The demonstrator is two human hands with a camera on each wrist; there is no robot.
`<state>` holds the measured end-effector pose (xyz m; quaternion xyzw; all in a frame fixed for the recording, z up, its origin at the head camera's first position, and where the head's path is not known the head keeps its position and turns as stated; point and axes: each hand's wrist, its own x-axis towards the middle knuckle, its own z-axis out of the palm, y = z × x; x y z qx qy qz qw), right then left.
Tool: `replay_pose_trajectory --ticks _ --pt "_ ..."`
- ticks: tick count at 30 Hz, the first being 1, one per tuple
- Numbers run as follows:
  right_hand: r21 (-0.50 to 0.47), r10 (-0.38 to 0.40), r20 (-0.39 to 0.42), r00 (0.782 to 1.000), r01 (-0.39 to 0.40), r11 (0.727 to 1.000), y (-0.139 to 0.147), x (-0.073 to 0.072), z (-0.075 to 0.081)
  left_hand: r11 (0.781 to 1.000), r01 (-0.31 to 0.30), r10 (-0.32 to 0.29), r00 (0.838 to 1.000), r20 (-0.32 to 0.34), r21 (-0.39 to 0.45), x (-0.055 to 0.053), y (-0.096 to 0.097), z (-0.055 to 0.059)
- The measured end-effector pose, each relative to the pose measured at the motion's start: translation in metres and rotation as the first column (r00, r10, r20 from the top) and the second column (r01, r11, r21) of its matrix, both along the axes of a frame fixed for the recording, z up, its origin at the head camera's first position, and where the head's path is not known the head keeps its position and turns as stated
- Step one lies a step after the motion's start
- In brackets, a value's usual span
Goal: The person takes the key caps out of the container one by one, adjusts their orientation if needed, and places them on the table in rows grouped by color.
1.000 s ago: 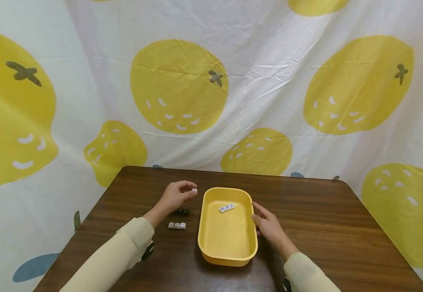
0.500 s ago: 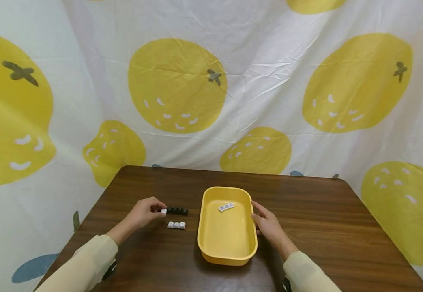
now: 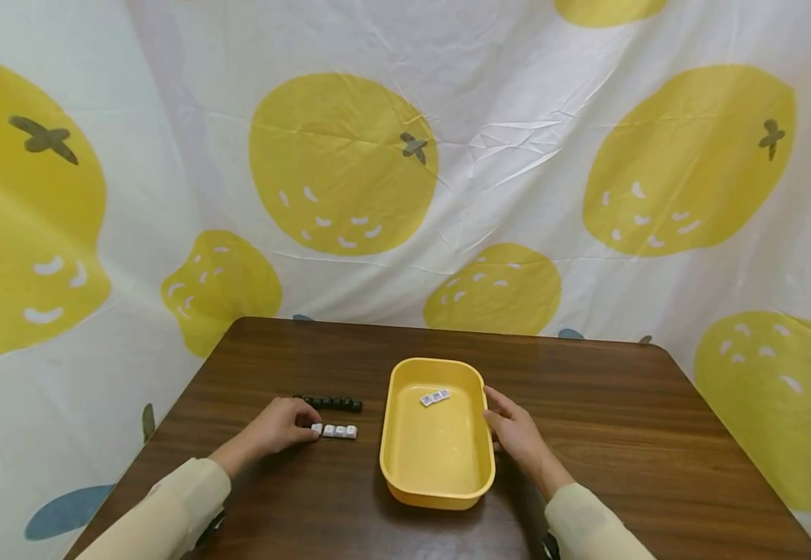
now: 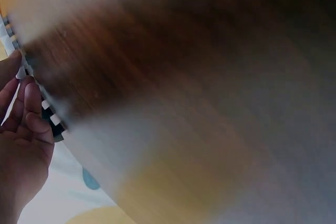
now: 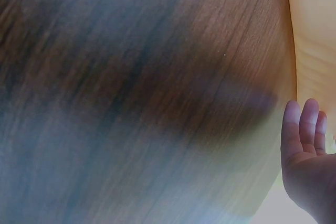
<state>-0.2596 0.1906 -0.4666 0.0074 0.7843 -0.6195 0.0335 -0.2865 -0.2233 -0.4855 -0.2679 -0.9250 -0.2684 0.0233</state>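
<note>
Left of the yellow tray [image 3: 438, 463], my left hand [image 3: 274, 428] pinches a white keycap [image 3: 317, 428] between thumb and fingers, at the left end of a row of white keycaps [image 3: 340, 432]. Just behind runs a row of black keycaps [image 3: 337, 404], its left end partly covered by that hand. In the left wrist view the pinched keycap [image 4: 21, 72] shows between the fingertips. My right hand [image 3: 520, 443] touches the tray's right side; the right wrist view shows its fingers [image 5: 310, 124] extended along the tray wall [image 5: 317, 40]. Three joined-looking white keycaps [image 3: 435, 397] lie inside the tray.
Everything stands on a dark brown wooden table [image 3: 608, 451]. Behind and beside it hangs a white curtain [image 3: 503, 171] printed with yellow lemons.
My left hand brought the white keycap from beside the tray's far left, past the black row's left end, down to the white row's left end. The right hand stays at the tray.
</note>
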Motion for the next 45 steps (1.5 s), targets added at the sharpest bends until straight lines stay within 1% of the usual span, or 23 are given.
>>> replay_pose_trajectory --ticks 5,8,11,13,15,16,19,20,22,24,27,30,32,35,39,42,45 --pt "-0.004 -0.005 0.005 1.000 0.005 1.000 0.000 -0.001 -0.001 0.999 -0.021 0.021 1.000 0.008 -0.032 -0.001 0.003 -0.002" --pt "-0.003 -0.003 0.003 1.000 0.003 1.000 0.001 -0.001 -0.002 0.999 -0.026 0.027 0.999 0.024 -0.025 -0.001 0.004 -0.002" --pt "-0.010 -0.007 0.006 1.000 0.007 1.000 0.000 -0.001 -0.002 1.000 -0.010 0.011 1.000 0.024 -0.014 0.000 0.004 -0.002" --pt "-0.011 -0.008 0.003 1.000 0.008 1.000 0.000 -0.002 -0.002 1.000 -0.011 0.011 0.999 0.030 -0.004 0.000 0.004 -0.001" --pt "-0.014 -0.006 0.000 1.000 0.006 1.000 0.000 -0.001 -0.002 0.999 -0.033 0.032 0.999 0.036 0.011 0.000 0.004 0.000" --pt "-0.014 -0.004 -0.003 1.000 0.004 1.000 0.000 -0.001 -0.002 0.998 -0.055 0.054 0.998 0.044 0.022 0.001 0.005 0.001" --pt "-0.011 -0.003 -0.010 1.000 0.003 1.000 -0.001 0.000 -0.001 0.991 -0.110 0.106 0.993 0.059 0.081 -0.001 0.012 0.008" --pt "-0.010 -0.001 -0.010 1.000 0.001 1.000 -0.001 0.000 -0.001 0.986 -0.127 0.121 0.991 0.064 0.105 -0.002 0.017 0.012" --pt "-0.007 -0.008 -0.005 1.000 0.008 1.000 -0.001 0.000 0.000 0.977 -0.140 0.131 0.989 0.064 0.160 -0.006 0.031 0.021" --pt "-0.004 -0.009 -0.004 1.000 0.009 1.000 -0.001 0.000 0.000 0.969 -0.132 0.121 0.990 0.065 0.209 -0.010 0.048 0.031" --pt "-0.005 -0.008 -0.002 1.000 0.008 1.000 0.000 0.000 0.000 0.955 -0.114 0.100 0.993 0.066 0.273 -0.018 0.082 0.045" --pt "-0.012 -0.003 -0.004 1.000 0.003 1.000 0.000 0.000 -0.001 0.949 -0.093 0.070 0.994 0.087 0.300 -0.024 0.118 0.055" --pt "-0.017 -0.003 -0.005 1.000 0.003 1.000 0.000 0.000 -0.001 0.952 -0.090 0.064 0.993 0.097 0.292 -0.027 0.140 0.060" --pt "-0.017 -0.005 -0.003 1.000 0.005 1.000 0.000 0.000 -0.002 0.961 -0.095 0.070 0.992 0.103 0.259 -0.030 0.166 0.061" --pt "-0.015 0.000 -0.003 1.000 0.000 1.000 0.000 0.000 -0.002 0.965 -0.144 0.117 0.985 0.130 0.220 -0.032 0.189 0.053" --pt "-0.019 0.001 -0.008 1.000 -0.001 1.000 0.000 0.001 -0.001 0.960 -0.187 0.161 0.978 0.135 0.207 -0.032 0.202 0.046" --pt "-0.021 0.004 -0.016 1.000 -0.004 1.000 0.001 0.002 -0.001 0.950 -0.233 0.208 0.969 0.136 0.208 -0.032 0.214 0.039"
